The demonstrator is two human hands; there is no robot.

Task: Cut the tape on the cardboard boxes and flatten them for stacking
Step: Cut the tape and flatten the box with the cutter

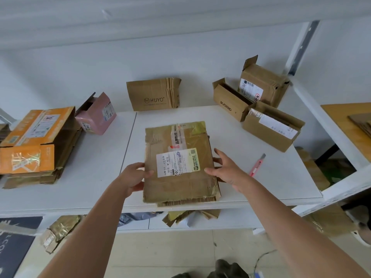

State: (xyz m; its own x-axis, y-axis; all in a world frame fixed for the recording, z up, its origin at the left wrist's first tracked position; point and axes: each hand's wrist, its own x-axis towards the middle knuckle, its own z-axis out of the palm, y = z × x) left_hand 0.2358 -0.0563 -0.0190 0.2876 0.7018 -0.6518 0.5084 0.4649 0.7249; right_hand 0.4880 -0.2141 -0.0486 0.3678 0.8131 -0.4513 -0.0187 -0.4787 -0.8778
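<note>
Left hand (134,177) grips the flattened box (179,163); right hand (226,170), fingers apparently relaxed, touches its opposite edge, pink utility knife (257,165) just beyond.

The worktop (96,167) is left bare between the flattened stack (178,163) at the front edge and the orange stack (38,145) at the left edge. To the right, passage is narrowed by a pink cutter (257,165). The back right corner is blocked by open boxes (259,101); the back edge by a HUYO carton (153,95).
</note>
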